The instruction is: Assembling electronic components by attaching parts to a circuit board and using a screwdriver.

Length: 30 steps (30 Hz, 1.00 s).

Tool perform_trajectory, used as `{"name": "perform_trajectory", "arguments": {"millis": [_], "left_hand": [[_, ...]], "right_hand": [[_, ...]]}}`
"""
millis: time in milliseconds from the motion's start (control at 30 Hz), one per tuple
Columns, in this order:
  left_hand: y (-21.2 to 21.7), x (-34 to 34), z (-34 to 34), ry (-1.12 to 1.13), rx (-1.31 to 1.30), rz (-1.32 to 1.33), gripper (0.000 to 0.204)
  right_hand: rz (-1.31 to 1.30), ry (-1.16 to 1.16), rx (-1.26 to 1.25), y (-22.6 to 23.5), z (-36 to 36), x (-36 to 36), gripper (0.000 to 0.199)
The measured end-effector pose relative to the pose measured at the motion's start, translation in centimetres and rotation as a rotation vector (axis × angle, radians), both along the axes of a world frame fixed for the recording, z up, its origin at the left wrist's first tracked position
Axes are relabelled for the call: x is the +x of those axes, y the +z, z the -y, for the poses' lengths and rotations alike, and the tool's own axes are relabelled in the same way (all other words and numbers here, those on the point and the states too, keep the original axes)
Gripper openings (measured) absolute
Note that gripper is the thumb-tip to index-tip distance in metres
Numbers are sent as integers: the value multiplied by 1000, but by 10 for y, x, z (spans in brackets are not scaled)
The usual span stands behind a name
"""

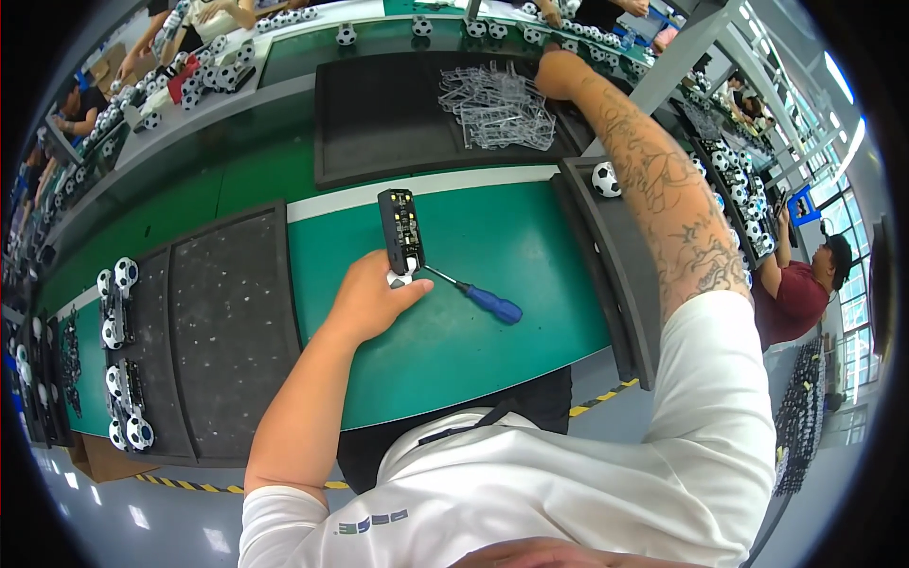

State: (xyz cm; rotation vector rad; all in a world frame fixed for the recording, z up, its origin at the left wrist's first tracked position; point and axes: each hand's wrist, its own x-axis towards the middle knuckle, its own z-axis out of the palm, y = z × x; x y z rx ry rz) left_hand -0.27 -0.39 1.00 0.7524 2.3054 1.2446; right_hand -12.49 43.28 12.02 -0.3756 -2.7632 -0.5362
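Observation:
My left hand (pixel 371 295) is closed around the lower end of a narrow black housing with an exposed circuit board (pixel 404 227), held upright over the green work mat. At its bottom, by my thumb, a small white-and-black football-patterned part shows. A screwdriver (pixel 492 303) with a blue handle lies on the mat, its shaft tip close to my left thumb. My right hand (pixel 561 76) is stretched far forward to the right edge of a black tray, beside a pile of clear plastic parts (pixel 497 106). Its fingers look curled; what they hold, if anything, is hidden.
Football-patterned assemblies (pixel 121 303) stand along a black tray (pixel 232 331) at left. Another black tray (pixel 606 256) with a football piece (pixel 606 179) lies under my right arm. A green conveyor (pixel 379 38) carries more pieces beyond. A person in a dark red shirt (pixel 793 295) works at right.

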Motion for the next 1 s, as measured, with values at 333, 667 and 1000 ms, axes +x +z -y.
{"name": "perform_trajectory", "arguments": {"millis": [333, 667, 1000], "left_hand": [[-3, 5, 1, -8, 8, -3, 29], [-6, 5, 1, -52, 41, -103, 29], [-1, 23, -4, -571, 131, -241, 43]], "right_hand": [[260, 284, 92, 11, 30, 64, 48], [-36, 297, -617, 62, 74, 149, 35], [434, 474, -1265, -16, 201, 253, 46]]}}
